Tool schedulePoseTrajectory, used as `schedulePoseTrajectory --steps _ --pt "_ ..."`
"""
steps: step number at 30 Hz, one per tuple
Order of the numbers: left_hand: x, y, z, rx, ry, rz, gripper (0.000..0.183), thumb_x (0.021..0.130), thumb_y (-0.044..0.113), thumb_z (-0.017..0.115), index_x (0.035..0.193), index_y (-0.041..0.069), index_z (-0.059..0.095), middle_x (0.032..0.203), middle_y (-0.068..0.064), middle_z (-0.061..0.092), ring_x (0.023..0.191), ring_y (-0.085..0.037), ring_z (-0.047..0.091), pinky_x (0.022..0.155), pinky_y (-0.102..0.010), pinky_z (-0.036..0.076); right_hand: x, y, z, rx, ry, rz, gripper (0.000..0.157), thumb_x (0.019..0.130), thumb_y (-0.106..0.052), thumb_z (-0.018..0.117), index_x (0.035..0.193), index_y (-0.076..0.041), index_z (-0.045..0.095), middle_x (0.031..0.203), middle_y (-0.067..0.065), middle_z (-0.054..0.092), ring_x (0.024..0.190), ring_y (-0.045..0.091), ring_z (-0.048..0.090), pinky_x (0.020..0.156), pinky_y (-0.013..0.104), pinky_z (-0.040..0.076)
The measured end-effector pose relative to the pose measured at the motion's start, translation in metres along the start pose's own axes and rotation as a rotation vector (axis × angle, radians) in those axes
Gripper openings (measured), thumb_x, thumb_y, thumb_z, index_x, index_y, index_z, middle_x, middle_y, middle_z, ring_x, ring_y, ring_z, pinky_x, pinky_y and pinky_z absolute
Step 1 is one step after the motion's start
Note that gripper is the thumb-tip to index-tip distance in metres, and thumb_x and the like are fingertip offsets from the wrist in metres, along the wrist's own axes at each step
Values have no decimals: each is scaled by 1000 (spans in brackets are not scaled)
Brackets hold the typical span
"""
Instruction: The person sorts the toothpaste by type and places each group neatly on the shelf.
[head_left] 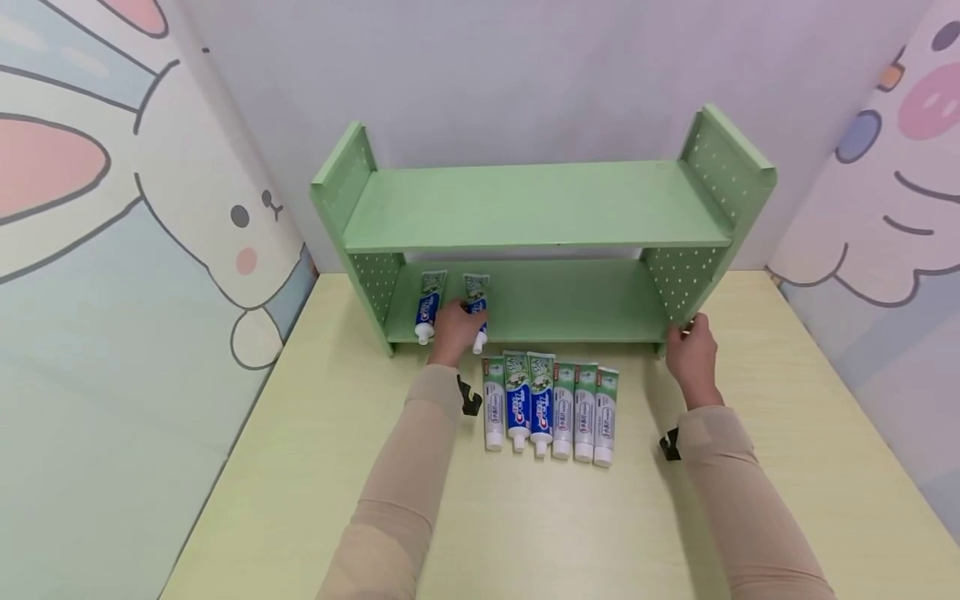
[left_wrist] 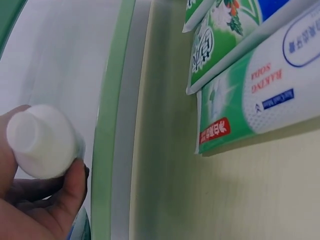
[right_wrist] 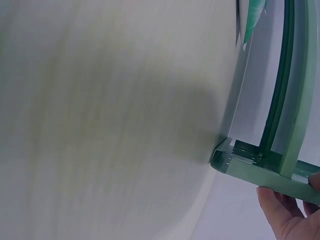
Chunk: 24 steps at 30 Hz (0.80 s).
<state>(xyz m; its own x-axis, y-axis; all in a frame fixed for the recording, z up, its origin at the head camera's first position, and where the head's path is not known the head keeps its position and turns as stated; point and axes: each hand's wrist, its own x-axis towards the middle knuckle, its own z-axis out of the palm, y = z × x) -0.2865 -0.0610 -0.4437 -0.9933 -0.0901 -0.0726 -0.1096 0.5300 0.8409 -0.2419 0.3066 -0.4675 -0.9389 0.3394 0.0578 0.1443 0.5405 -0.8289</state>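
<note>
On the lower board of a green two-tier shelf (head_left: 570, 300), my left hand (head_left: 455, 329) pinches a blue and green toothpaste tube (head_left: 477, 287). The left wrist view shows its white cap (left_wrist: 42, 142) between thumb and fingers. Left of that hand, another blue and green toothpaste tube (head_left: 429, 304) lies on the same board. My right hand (head_left: 693, 354) grips the shelf's right side panel (head_left: 678, 275) near its lower front corner; in the right wrist view, fingers (right_wrist: 280, 212) touch the panel's edge.
Several toothpaste tubes lie in a row on the pale wooden table (head_left: 540, 525) before the shelf: white-green ones (head_left: 585, 412) and blue-green ones (head_left: 517, 400). The shelf's upper board (head_left: 540, 204) overhangs the lower one. Walls with cartoon animals stand on both sides.
</note>
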Motion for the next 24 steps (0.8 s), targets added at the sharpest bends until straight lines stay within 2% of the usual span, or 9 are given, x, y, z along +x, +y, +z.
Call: schedulePoseTrajectory --steps 8,14,24 --pt "4 -1 2 26 9 8 61 93 32 63 139 -4 46 127 -22 56 101 -33 59 84 -45 51 1 2 1 5 -1 -5 51 104 -26 31 141 9 29 137 34 41 121 44 47 90 52 47" --pt "8 -2 4 44 10 26 60 93 33 63 138 -4 48 130 -22 54 107 -34 57 87 -46 49 1 4 2 -4 12 -13 50 105 -25 31 141 9 28 136 34 41 120 45 48 90 52 47" --pt "9 -2 5 23 34 53 58 93 30 64 137 -5 49 125 -21 57 99 -31 60 82 -44 51 -1 0 1 -2 11 -12 50 105 -25 31 141 10 29 137 34 41 121 45 47 91 52 47"
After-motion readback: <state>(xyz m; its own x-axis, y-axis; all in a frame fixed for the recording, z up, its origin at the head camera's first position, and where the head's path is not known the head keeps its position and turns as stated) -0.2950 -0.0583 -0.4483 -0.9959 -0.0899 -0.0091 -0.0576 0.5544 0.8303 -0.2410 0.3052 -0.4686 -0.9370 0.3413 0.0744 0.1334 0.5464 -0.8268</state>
